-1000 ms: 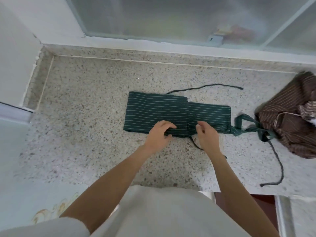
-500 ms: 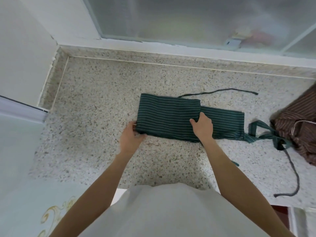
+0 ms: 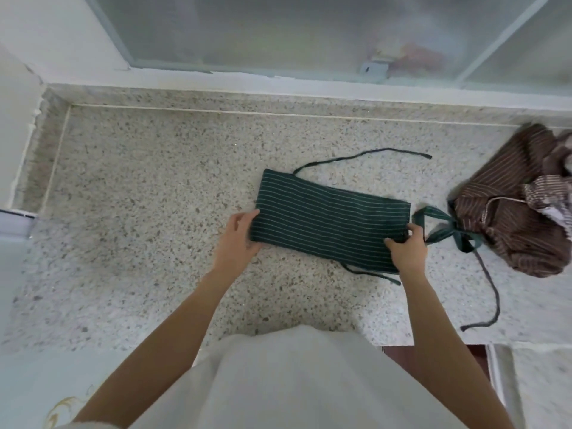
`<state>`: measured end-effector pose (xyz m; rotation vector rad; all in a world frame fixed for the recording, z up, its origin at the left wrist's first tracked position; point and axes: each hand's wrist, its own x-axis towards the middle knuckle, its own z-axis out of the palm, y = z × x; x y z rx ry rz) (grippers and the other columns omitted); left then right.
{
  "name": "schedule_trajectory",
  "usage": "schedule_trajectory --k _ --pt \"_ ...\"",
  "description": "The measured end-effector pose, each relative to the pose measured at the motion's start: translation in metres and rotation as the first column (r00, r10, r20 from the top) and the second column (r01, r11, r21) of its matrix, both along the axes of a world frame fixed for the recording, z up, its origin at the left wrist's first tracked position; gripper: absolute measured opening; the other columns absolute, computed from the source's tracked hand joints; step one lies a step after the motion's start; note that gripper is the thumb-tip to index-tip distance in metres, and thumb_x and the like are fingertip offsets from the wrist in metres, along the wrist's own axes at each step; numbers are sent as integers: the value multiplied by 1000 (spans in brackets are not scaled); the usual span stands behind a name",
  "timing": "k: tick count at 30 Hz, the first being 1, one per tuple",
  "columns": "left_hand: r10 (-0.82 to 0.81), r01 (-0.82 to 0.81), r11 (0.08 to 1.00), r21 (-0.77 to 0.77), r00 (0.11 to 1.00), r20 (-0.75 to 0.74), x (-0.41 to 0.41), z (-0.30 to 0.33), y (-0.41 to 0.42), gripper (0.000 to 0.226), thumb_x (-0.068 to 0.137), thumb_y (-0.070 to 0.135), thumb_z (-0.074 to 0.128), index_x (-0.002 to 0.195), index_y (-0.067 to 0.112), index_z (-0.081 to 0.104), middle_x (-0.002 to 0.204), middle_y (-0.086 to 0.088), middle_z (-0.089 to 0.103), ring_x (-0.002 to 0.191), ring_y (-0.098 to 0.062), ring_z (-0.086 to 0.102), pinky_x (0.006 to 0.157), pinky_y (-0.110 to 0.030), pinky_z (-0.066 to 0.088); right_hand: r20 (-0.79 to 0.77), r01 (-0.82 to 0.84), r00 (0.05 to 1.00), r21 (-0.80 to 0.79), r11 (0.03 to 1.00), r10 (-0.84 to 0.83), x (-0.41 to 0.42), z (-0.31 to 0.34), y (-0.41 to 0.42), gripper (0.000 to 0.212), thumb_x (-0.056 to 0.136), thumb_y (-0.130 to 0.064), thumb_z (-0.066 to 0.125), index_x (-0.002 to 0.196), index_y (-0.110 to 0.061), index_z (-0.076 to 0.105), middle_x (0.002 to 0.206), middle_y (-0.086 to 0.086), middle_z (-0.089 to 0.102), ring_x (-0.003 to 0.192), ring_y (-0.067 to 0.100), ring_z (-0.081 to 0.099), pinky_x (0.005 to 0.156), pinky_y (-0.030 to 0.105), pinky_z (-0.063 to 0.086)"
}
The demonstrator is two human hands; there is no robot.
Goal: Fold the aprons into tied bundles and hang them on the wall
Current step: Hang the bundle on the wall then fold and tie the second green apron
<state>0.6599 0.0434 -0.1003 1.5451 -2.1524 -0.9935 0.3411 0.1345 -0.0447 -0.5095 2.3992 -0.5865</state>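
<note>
A dark green apron with thin white stripes (image 3: 328,216) lies folded into a long rectangle on the speckled stone counter (image 3: 139,212). My left hand (image 3: 238,239) grips its left end, thumb on top. My right hand (image 3: 405,250) pinches the near right corner. A thin dark tie (image 3: 365,154) trails off the far edge, another (image 3: 368,272) runs out under the near edge. The green neck strap (image 3: 445,229) and a long dark tie (image 3: 492,292) spread to the right.
A crumpled brown striped apron (image 3: 520,209) lies at the right, touching the green strap. A frosted sliding window (image 3: 309,32) runs along the back behind a raised stone lip. A white wall (image 3: 18,119) bounds the left. The counter's front edge is by my body.
My left hand shifted from the middle to the left end. My right hand slid from the middle to the right corner. The apron's step in the middle is gone and it looks one flat rectangle.
</note>
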Motion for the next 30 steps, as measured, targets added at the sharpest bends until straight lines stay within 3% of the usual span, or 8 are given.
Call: schedule_trajectory --k 4,6,9,12,16,21,26,30 --pt "26 -23 998 61 998 -50 -5 -3 -1 59 78 6 70 131 18 46 123 -5 45 102 -17 57 81 -21 47 36 157 987 -90 984 -154 -5 -9 4 42 97 -31 49 131 -6 42 122 17 55 98 28 54 72 34 39" --pt "29 -28 999 36 999 -15 -7 -4 -1 56 78 4 69 128 17 49 122 -6 47 98 -19 58 80 -26 51 64 214 976 -122 969 -207 -11 -11 5 39 97 -26 51 130 -7 45 121 15 57 103 27 55 75 32 40" --pt "-23 24 1000 -19 999 40 -11 -2 -3 53 77 -5 64 125 13 54 120 -8 50 91 -21 58 78 -34 53 -17 115 993 -163 980 -119 -17 -11 7 40 91 -10 59 129 -13 46 114 11 60 102 25 58 79 31 44" --pt "-156 163 985 -61 981 112 -16 0 -6 53 77 -12 58 126 7 57 120 -12 51 88 -23 56 78 -28 49 -183 36 980 -199 979 -73 -26 -11 7 47 86 -1 61 128 -16 46 109 9 58 95 24 57 81 34 48" --pt "-257 280 958 -64 937 238 -18 -3 -8 53 78 -10 58 129 6 54 123 -14 49 105 -30 51 85 -39 51 -250 -25 968 -132 991 -9 -34 -23 13 49 83 -1 63 127 -12 44 122 14 49 99 29 56 78 33 46" --pt "-233 261 964 -46 916 326 -18 7 -16 50 75 8 63 124 16 59 124 -4 50 111 -25 47 92 -37 43 -309 -110 948 -74 991 82 -32 -29 21 43 88 -10 59 127 -6 40 126 18 46 96 34 57 64 33 41" --pt "-208 243 961 -130 949 238 -40 18 -54 40 89 10 52 128 13 52 140 -6 42 125 -24 40 101 -37 40 -581 -326 777 -42 944 242 -16 -27 20 41 86 -10 58 125 -3 50 126 19 49 111 35 48 92 42 42" --pt "-445 506 862 -38 789 423 -60 15 -82 47 97 25 42 143 25 33 155 5 21 143 -18 14 114 -41 17 -532 -611 647 67 789 546 27 -30 14 44 94 -35 42 130 -10 52 136 13 49 128 31 41 108 50 31"
